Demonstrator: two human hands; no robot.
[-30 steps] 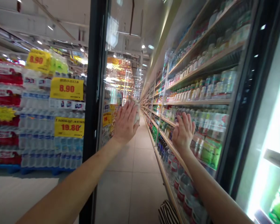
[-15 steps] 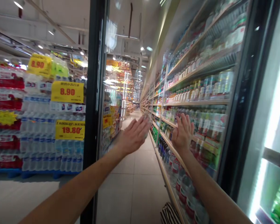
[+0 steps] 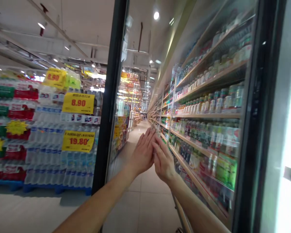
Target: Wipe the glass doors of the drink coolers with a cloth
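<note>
A glass door (image 3: 138,42) with a black frame stands open in front of me. My left hand (image 3: 143,153) lies with its fingers stretched flat over a pale, crumpled cloth (image 3: 156,130), pressing it to the glass. Only a bit of the cloth shows past the fingertips. My right hand (image 3: 163,160) leans in from the right, fingers extended, its tips touching the left hand and the cloth's edge. Whether it also grips the cloth is hidden.
Lit cooler shelving begins beyond the black door edge (image 3: 254,129) at right. Shelves of bottles (image 3: 208,129) appear in the glass. Packs of bottled water (image 3: 46,152) are stacked at left on a blue pallet (image 3: 72,190), with yellow price signs (image 3: 79,103).
My right hand has moved left from beside the shelves to meet my left hand. The left hand stays on the glass, slightly lower in view. The view has shifted a little.
</note>
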